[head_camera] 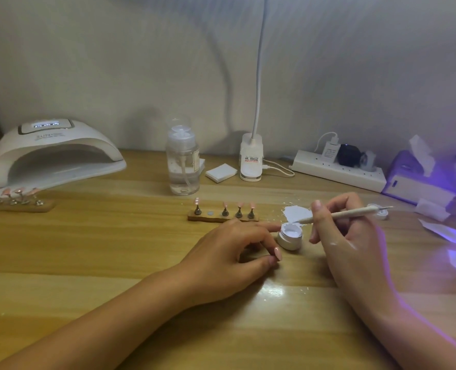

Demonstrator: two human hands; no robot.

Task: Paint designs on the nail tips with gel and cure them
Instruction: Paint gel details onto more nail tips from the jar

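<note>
A small open jar of white gel point(290, 237) stands on the wooden table point(114, 249). My right hand point(339, 231) holds a white brush point(347, 214) like a pen, its tip over the jar's far rim. My left hand point(229, 252) rests on the table left of the jar and pinches a pink nail tip point(277, 253) between thumb and finger, with one finger reaching toward the jar. Behind my hands a wooden holder point(222, 217) carries several pink nail tips on stands, with one spot bare. A smear of white gel on a palette point(297, 212) lies behind the jar.
A white curing lamp point(53, 153) sits at the far left, with a second holder of nail tips point(15, 200) before it. A clear pump bottle point(182, 161), a desk lamp base point(250, 158), white pads point(220, 173), a power strip point(339, 170) and a purple tissue box point(413, 177) line the back. The jar lid point(380, 211) lies right.
</note>
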